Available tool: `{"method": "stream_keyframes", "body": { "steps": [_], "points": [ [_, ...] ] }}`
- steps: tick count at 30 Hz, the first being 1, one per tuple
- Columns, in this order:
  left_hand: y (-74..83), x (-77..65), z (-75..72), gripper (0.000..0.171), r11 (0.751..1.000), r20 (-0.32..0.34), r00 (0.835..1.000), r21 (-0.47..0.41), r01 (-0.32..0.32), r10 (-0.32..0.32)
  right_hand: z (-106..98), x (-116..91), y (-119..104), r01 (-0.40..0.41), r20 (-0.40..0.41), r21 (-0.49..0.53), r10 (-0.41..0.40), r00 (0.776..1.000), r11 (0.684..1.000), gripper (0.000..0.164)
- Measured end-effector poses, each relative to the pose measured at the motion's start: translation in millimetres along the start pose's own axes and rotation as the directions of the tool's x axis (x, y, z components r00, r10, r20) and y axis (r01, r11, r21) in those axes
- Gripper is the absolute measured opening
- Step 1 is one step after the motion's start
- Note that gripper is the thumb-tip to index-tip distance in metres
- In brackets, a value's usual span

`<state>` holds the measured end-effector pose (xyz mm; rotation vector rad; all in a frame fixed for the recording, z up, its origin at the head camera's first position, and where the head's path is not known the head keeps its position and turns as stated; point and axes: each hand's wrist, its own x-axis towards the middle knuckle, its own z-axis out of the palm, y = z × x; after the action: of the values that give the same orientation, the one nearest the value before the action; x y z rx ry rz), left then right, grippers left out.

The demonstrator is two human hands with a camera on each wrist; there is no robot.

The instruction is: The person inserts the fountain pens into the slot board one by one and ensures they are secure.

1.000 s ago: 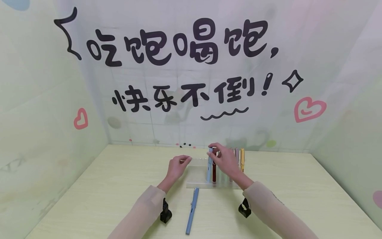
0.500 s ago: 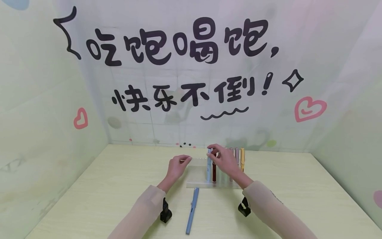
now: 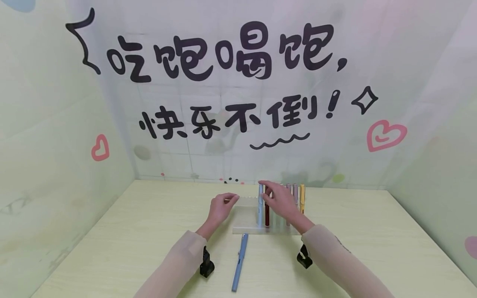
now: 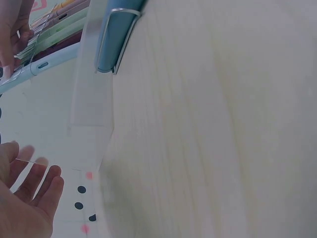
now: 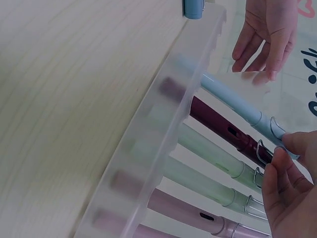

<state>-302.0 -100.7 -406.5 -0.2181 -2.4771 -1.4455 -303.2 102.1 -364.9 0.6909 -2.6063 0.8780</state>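
A clear pen rack (image 3: 244, 230) stands at the table's middle. My left hand (image 3: 220, 209) pinches its upper left edge between thumb and fingers, some fingers showing through the plastic in the left wrist view. A light blue capped pen (image 3: 260, 213) stands upright in the rack, leftmost of the row. My right hand (image 3: 284, 203) holds that pen's cap end, a fingertip over its top and the thumb against its side. Beside it is a dark red pen (image 5: 215, 119); pale green pens (image 5: 208, 146) and mauve pens (image 5: 185, 206) follow.
A yellow pen (image 3: 302, 198) stands at the rack's right end. One darker blue pen (image 3: 239, 263) lies on the wooden table (image 3: 149, 248) in front of the rack, between the forearms. A printed cloth wall (image 3: 223, 165) rises behind.
The light blue pen's top has shifted slightly left and it now stands straighter. My right thumb has slid from the pen's front toward its right side. The left hand keeps its place.
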Motion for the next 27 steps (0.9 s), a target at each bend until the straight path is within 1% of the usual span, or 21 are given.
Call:
{"method": "stream_keyframes", "body": {
  "steps": [5,10,17,27],
  "points": [
    [-0.6,-0.4,-0.3,0.024,1.0,0.002,1.0,0.0,-0.004,0.004,0.6,1.7,0.7,-0.035,0.021,-0.011,0.035,0.999,0.999,0.04],
    [-1.3,-0.6,-0.1,0.025,1.0,0.008,1.0,-0.001,0.0,0.0,2.7,3.2,3.7,-0.062,0.028,0.011,0.061,0.998,0.998,0.04],
    [-1.1,-0.3,0.4,0.025,1.0,0.005,1.0,0.004,0.002,-0.002,3.4,5.6,2.9,-0.127,0.065,0.037,0.125,0.99,0.991,0.043],
    [-1.9,-0.1,0.6,0.024,1.0,0.0,1.0,-0.003,-0.004,0.004,3.7,6.7,0.7,-0.128,0.067,0.046,0.125,0.99,0.991,0.041]
  ]
}}
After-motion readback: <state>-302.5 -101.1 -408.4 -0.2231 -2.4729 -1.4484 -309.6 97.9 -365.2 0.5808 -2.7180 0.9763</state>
